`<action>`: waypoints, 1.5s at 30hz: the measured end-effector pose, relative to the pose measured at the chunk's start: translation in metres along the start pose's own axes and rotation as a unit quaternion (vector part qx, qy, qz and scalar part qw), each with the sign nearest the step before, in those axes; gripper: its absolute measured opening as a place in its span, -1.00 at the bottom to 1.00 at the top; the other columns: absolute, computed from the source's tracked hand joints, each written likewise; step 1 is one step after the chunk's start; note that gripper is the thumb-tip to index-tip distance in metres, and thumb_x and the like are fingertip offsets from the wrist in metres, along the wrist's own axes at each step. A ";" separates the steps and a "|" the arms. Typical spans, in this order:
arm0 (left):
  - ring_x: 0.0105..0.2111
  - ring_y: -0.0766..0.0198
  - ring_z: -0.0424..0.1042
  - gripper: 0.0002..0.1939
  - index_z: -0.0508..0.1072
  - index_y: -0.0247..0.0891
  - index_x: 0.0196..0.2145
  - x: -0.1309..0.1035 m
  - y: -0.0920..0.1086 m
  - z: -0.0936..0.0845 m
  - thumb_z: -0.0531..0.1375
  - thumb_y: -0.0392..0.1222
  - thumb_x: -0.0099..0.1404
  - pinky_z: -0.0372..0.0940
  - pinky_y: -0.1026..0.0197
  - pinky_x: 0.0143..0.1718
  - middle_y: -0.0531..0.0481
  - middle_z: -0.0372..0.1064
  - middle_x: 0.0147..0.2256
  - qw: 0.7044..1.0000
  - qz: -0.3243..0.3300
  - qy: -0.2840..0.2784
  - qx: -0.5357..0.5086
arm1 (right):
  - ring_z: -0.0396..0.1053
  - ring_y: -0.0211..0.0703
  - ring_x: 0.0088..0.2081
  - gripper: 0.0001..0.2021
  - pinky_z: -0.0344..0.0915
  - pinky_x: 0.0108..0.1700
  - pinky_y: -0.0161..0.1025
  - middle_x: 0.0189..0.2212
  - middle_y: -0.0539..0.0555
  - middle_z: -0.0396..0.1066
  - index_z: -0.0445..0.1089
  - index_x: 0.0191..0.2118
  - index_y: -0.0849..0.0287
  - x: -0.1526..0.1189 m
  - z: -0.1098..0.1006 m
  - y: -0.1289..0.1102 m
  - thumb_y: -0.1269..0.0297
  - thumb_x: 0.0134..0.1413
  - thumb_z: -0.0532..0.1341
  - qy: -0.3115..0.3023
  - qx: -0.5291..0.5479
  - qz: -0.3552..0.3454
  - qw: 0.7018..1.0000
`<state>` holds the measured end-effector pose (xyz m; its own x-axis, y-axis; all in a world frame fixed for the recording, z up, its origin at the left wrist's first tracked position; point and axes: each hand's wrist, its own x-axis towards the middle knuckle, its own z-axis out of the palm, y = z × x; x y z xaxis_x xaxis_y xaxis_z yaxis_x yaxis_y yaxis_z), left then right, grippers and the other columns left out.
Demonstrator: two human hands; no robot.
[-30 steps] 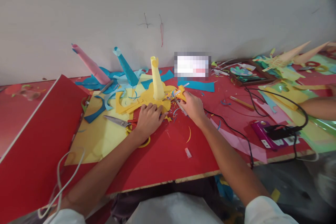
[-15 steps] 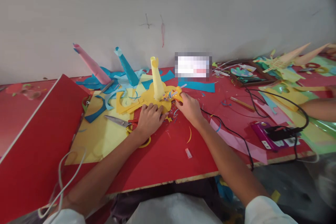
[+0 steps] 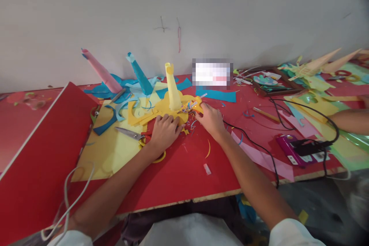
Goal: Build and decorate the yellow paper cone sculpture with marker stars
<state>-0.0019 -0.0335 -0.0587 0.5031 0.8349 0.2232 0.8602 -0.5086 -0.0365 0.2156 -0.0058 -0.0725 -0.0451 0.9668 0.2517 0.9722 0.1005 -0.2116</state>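
Note:
My left hand (image 3: pixel 165 133) lies palm down, fingers stretched out over the lower edge of a yellow cloud-shaped paper cutout (image 3: pixel 161 107). A pale yellow paper tube (image 3: pixel 173 92) stands upright on that cutout. My right hand (image 3: pixel 212 121) is wrapped round a yellow hot glue gun (image 3: pixel 197 104) with a labelled body; a clear stick juts from its top and a black cord trails from beneath the hand. The glue gun's tip is hard to make out among thin coloured paper scraps. Scissors (image 3: pixel 128 132) with yellow and red handles lie partly under my left wrist.
Behind stand a blue paper tube (image 3: pixel 140 75) and a pink one (image 3: pixel 102 71). A red board (image 3: pixel 54 153) rises at left. At right are a purple power adapter (image 3: pixel 291 150) with black cords, pink strips (image 3: pixel 259 153), a tray (image 3: pixel 262 91) and another person's forearm (image 3: pixel 350 121).
My right hand and the glue gun have shifted slightly right, away from the paper tube. My left hand stays on the yellow cutout.

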 end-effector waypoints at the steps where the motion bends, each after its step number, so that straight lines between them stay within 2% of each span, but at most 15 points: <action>1: -0.13 -0.03 0.43 -0.59 0.55 -0.25 -0.02 0.000 0.000 0.000 0.02 0.06 0.55 0.10 -0.03 -0.16 -0.18 0.51 -0.25 1.000 0.000 0.000 0.000 | 0.52 0.00 -0.21 -0.77 0.11 -0.31 -0.20 -0.12 0.21 0.57 0.38 0.01 0.18 0.000 0.000 -0.001 0.21 0.34 0.17 -0.002 -0.002 -0.002 1.000; 10: -0.12 -0.04 0.43 -0.57 0.54 -0.24 0.01 0.000 0.000 -0.001 0.01 0.07 0.55 0.10 -0.03 -0.14 -0.18 0.53 -0.24 1.000 -0.004 -0.011 -0.005 | 0.51 0.02 -0.21 -0.77 0.11 -0.31 -0.20 -0.12 0.21 0.57 0.38 -0.01 0.17 0.001 -0.002 0.000 0.18 0.32 0.19 0.001 -0.016 0.017 1.000; 15: -0.11 -0.04 0.43 -0.56 0.54 -0.24 0.00 0.001 0.001 -0.002 0.00 0.08 0.55 0.10 -0.03 -0.13 -0.20 0.53 -0.22 1.000 -0.010 -0.015 -0.003 | 0.51 0.00 -0.20 -0.74 0.12 -0.29 -0.20 -0.10 0.21 0.56 0.38 0.04 0.16 0.002 -0.004 -0.001 0.21 0.32 0.18 -0.005 -0.016 0.008 1.000; 18: -0.11 -0.04 0.43 -0.57 0.54 -0.24 -0.01 0.001 0.001 -0.003 0.01 0.07 0.55 0.11 -0.03 -0.13 -0.20 0.53 -0.23 1.000 -0.012 -0.018 -0.007 | 0.51 0.00 -0.21 -0.77 0.09 -0.31 -0.20 -0.13 0.19 0.57 0.38 0.00 0.15 0.002 -0.006 -0.001 0.19 0.32 0.18 0.008 -0.023 0.021 0.999; 27: -0.12 -0.05 0.45 -0.67 0.53 -0.24 -0.06 0.001 0.003 -0.004 0.01 -0.09 0.55 0.16 -0.06 -0.13 -0.19 0.53 -0.24 1.000 -0.009 -0.020 -0.001 | 0.50 0.01 -0.21 -0.76 0.06 -0.33 -0.20 -0.14 0.22 0.56 0.37 -0.03 0.17 0.001 -0.006 -0.001 0.12 0.36 0.15 0.023 -0.025 0.022 0.999; 30: -0.12 -0.03 0.45 -0.74 0.50 -0.22 -0.06 0.001 -0.002 0.000 0.03 -0.16 0.52 0.21 -0.05 -0.12 -0.18 0.53 -0.22 0.999 -0.014 -0.016 -0.048 | 0.49 0.00 -0.21 -0.75 0.05 -0.33 -0.20 -0.15 0.22 0.56 0.37 -0.03 0.17 0.000 -0.010 -0.001 0.13 0.33 0.16 0.038 -0.023 0.038 0.998; 32: -0.13 0.04 0.45 -0.76 0.44 -0.20 0.03 0.004 -0.010 0.001 0.06 -0.20 0.50 0.26 0.00 -0.09 -0.15 0.52 -0.21 0.990 -0.034 0.023 -0.137 | 0.49 0.01 -0.23 -0.72 0.05 -0.32 -0.20 -0.16 0.22 0.56 0.37 0.00 0.19 0.001 -0.013 0.003 0.13 0.31 0.17 0.053 -0.026 0.062 0.996; 34: -0.16 0.14 0.45 -0.73 0.35 -0.19 0.10 0.011 -0.023 -0.001 0.07 -0.20 0.48 0.32 0.07 -0.09 -0.08 0.50 -0.21 0.958 -0.074 0.106 -0.255 | 0.47 0.01 -0.24 -0.69 0.05 -0.32 -0.19 -0.16 0.23 0.55 0.36 0.02 0.20 0.002 -0.015 0.008 0.11 0.30 0.18 0.067 -0.031 0.089 0.993; 36: -0.19 0.19 0.45 -0.67 0.28 -0.18 0.14 0.025 -0.038 -0.006 0.14 -0.17 0.45 0.36 0.11 -0.16 -0.10 0.49 -0.13 0.914 -0.113 0.191 -0.340 | 0.47 0.00 -0.25 -0.67 0.05 -0.31 -0.19 -0.16 0.23 0.55 0.36 0.02 0.21 0.004 -0.015 0.014 0.09 0.30 0.18 0.070 -0.032 0.105 0.991; 38: -0.10 0.19 0.47 -0.42 0.16 -0.11 0.27 0.044 -0.051 -0.011 0.25 -0.15 0.36 0.38 0.14 -0.18 -0.13 0.48 0.00 0.881 -0.127 0.229 -0.393 | 0.46 0.00 -0.25 -0.67 0.05 -0.31 -0.20 -0.15 0.24 0.55 0.36 0.02 0.21 0.006 -0.014 0.018 0.09 0.29 0.19 0.066 -0.030 0.114 0.991; 41: 0.07 0.12 0.48 -0.14 0.01 -0.08 0.39 0.074 -0.063 -0.016 0.35 -0.22 0.27 0.42 0.04 0.01 -0.16 0.46 0.13 0.870 -0.100 0.217 -0.432 | 0.47 0.01 -0.24 -0.65 0.05 -0.31 -0.20 -0.13 0.26 0.55 0.36 0.03 0.22 0.006 -0.013 0.023 0.09 0.27 0.21 0.070 -0.022 0.116 0.991; 43: 0.05 0.09 0.51 -0.09 -0.02 -0.12 0.42 0.087 -0.063 -0.019 0.36 -0.26 0.26 0.41 -0.03 0.09 -0.15 0.52 0.06 0.880 -0.078 0.190 -0.428 | 0.47 0.01 -0.24 -0.64 0.04 -0.31 -0.21 -0.12 0.26 0.55 0.36 0.04 0.22 0.006 -0.012 0.024 0.09 0.26 0.21 0.075 -0.018 0.116 0.990; 45: 0.01 0.07 0.54 -0.12 0.02 -0.10 0.41 0.093 -0.058 -0.024 0.34 -0.30 0.27 0.42 -0.06 0.11 -0.10 0.57 0.00 0.894 -0.074 0.179 -0.403 | 0.47 0.01 -0.24 -0.64 0.04 -0.31 -0.20 -0.13 0.25 0.55 0.36 0.04 0.22 0.005 -0.013 0.025 0.09 0.26 0.21 0.077 -0.017 0.119 0.990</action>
<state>-0.0067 0.0681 -0.0129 0.2055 0.8584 0.4700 0.5028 -0.5046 0.7018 0.2426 -0.0015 -0.0647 0.2192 0.9146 0.3397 0.9582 -0.1362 -0.2517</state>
